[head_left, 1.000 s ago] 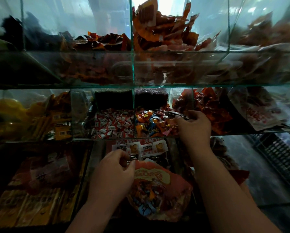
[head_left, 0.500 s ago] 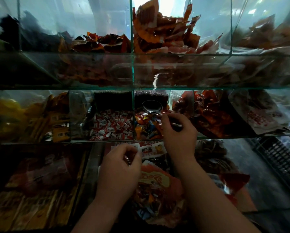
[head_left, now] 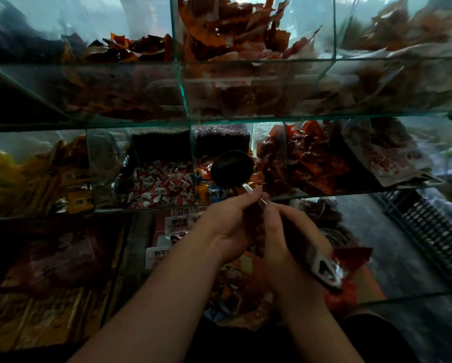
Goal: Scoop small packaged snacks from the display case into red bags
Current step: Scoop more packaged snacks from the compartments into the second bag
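A metal scoop (head_left: 231,167) with a round dark bowl is raised in front of the middle shelf's bin of colourful wrapped candies (head_left: 206,187). Its long handle (head_left: 321,268) runs down and to the right between my two hands. My right hand (head_left: 285,237) curls round the handle. My left hand (head_left: 227,229) is pressed close against it, fingers curled at the mouth of the red bag (head_left: 235,289), fingertips near the handle. The bag hangs below both hands with wrapped candies inside; its opening is hidden by my hands.
Glass display case (head_left: 183,100) with three tiers of compartments. Red-and-white candies (head_left: 162,184) fill the bin left of the scoop, and red packets (head_left: 306,163) lie to its right. Orange packets (head_left: 232,24) are piled on top. A dark plastic crate (head_left: 429,231) stands at the right.
My right hand has drawn the scoop back out of the candy bin and tipped its bowl up. My left hand has lifted the bag's mouth to meet the right hand.
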Available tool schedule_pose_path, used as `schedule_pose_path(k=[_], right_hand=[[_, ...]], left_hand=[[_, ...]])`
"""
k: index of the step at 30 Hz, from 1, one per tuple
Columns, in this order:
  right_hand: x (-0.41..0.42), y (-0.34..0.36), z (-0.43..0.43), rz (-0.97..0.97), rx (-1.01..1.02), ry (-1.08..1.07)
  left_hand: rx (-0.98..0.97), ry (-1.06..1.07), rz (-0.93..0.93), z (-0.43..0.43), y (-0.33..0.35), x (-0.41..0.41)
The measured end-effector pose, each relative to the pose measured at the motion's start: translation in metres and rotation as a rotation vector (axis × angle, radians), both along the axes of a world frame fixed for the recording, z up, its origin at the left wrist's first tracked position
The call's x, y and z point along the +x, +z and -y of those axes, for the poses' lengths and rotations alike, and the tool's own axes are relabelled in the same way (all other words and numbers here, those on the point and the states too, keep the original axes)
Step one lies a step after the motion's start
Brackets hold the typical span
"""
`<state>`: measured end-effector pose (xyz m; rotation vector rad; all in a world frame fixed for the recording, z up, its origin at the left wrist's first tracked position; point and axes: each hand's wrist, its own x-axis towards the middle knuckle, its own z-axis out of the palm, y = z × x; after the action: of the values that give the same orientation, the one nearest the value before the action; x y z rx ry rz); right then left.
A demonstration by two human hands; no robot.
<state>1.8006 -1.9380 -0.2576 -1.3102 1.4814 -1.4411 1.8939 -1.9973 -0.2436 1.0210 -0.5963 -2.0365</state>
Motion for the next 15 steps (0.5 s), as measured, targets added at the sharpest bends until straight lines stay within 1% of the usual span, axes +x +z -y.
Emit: schedule_pose_path(k=[1, 2, 4, 6, 7, 8, 9, 10, 11, 12, 14, 15], right_hand=[[-0.002, 0.004, -0.001, 0.022, 0.099, 0.031], [-0.005, 0.01, -0.004, -0.002, 0.062, 0.032], [-0.012, 0.022, -0.019, 0.049, -0.119, -0.117], [-0.016, 0.031, -0.039, 0.116, -0.16, -0.158], [-0.019, 0.031, -0.046, 0.125, -0.171, -0.158], [-0.021, 0.028, -0.049, 0.119, -0.188, -0.132], [-0.022, 0.026, -0.054, 0.092, -0.192, -0.11], [-0.023, 0.024, -0.057, 0.07, -0.197, -0.098], [-0.024, 0.023, -0.062, 0.063, -0.196, -0.078], [-0.022, 0.023, -0.065, 0.07, -0.192, -0.063], [-0.021, 0.027, -0.074, 0.073, -0.181, -0.058], [-0.026, 0.029, -0.08, 0.059, -0.202, -0.062]], left_hand=[[-0.054, -0.009, 0.061, -0.007, 0.001, 0.001], [-0.111, 0.003, 0.137, -0.015, 0.001, 0.005], [-0.235, 0.065, 0.357, -0.028, 0.001, 0.023], [-0.401, 0.202, 0.67, -0.042, -0.003, 0.047], [-0.468, 0.302, 0.787, -0.049, -0.007, 0.058], [-0.504, 0.403, 0.839, -0.055, -0.012, 0.067], [-0.511, 0.484, 0.842, -0.061, -0.018, 0.073], [-0.517, 0.532, 0.883, -0.065, -0.026, 0.079], [-0.549, 0.536, 0.969, -0.068, -0.033, 0.084], [-0.599, 0.491, 1.098, -0.07, -0.039, 0.089], [-0.651, 0.281, 1.32, -0.074, -0.047, 0.097], [-0.627, 0.153, 1.393, -0.076, -0.048, 0.1]])
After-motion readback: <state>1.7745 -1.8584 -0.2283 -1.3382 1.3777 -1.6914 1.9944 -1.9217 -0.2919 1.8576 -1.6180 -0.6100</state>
